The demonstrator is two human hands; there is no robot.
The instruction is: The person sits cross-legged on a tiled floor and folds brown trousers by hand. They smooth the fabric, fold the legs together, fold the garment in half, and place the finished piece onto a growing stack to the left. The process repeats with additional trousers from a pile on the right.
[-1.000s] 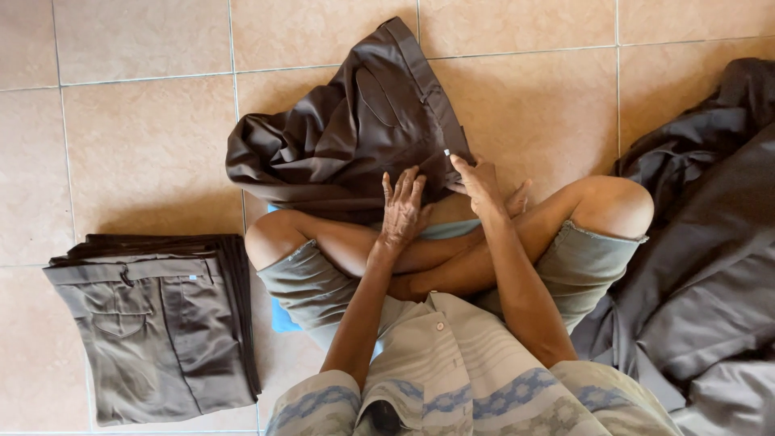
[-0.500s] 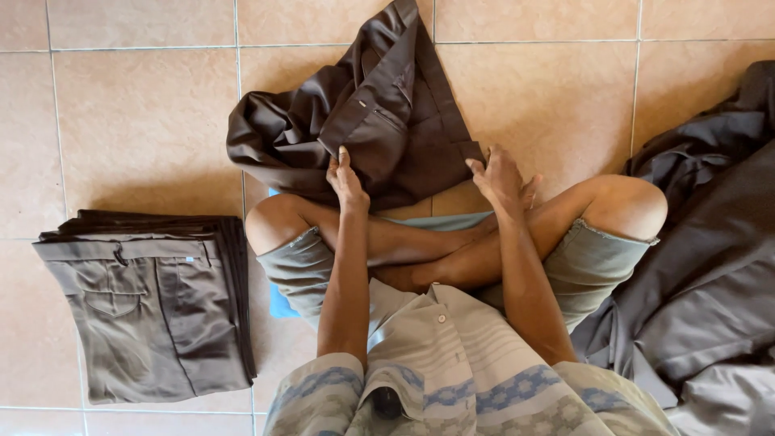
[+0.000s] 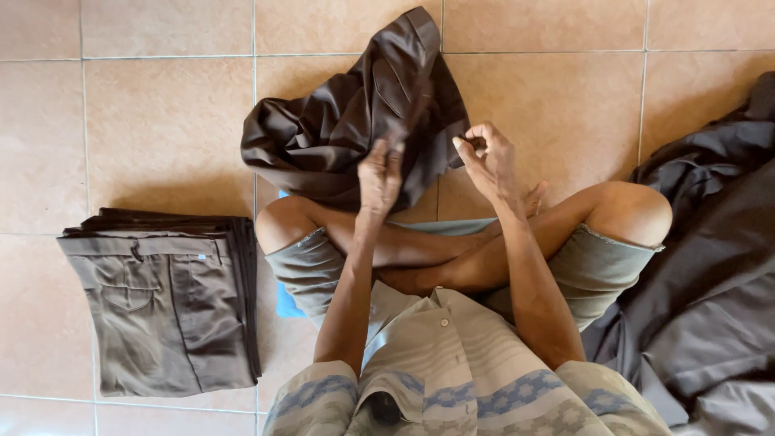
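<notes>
Your folded stack of trousers [image 3: 165, 303] lies by the floor's left edge. Your left hand [image 3: 379, 173] closes on the dark brown trousers [image 3: 355, 121] bunched on the tiles before your crossed legs; your right hand [image 3: 488, 157] pinches their right edge. Such partial grips could let the cloth slip and crease. The loose dark pile [image 3: 702, 274] at right may snag.

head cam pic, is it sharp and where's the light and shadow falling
Head view: mostly sharp, with slight motion blur on the left hand; the right hand is crisp. Soft light gives a sheen on the dark brown garment, which casts a shadow on the tile floor, as does the folded trouser stack.
</notes>
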